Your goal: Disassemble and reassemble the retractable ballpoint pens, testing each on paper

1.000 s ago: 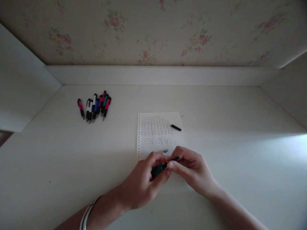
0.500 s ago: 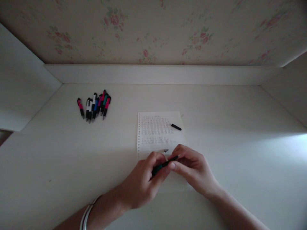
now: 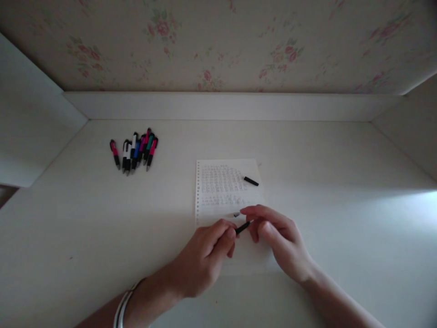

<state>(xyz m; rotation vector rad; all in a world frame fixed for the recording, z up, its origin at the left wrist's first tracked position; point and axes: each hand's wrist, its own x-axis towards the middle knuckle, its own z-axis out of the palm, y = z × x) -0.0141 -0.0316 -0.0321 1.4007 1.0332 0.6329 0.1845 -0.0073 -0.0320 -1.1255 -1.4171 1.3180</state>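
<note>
While the left hand (image 3: 205, 255) pinches a black pen part (image 3: 243, 228) between thumb and index finger, the right hand (image 3: 280, 237) hovers opposite it over the lower half of the lined paper (image 3: 221, 173). The left hand's fingers are closed on the part, whose free end slants up toward the right hand. The right hand's fingers are loosely parted, the index finger stretched out toward a small pen tip (image 3: 236, 214) on the paper, the thumb held away from it. The view is dim and small there, so whether the right fingers touch the pen tip or the end of the black part is hard to say.

The paper lies on the white table (image 3: 324, 159), with punched holes down its left edge and rows of handwriting over its upper half. A short black tube (image 3: 251, 181) lies aslant near its right edge, beyond the hands.

Farther off to the left, a cluster of pens (image 3: 136, 152) rests on the table, their barrels white, blue, purple, green and pink, with black grips and tips pointing toward the person. One pink pen (image 3: 115, 154) lies just to the left of the cluster, apart from it. Pale bands (image 3: 123, 307) circle the left wrist. Behind the table rises floral wallpaper (image 3: 221, 50).
</note>
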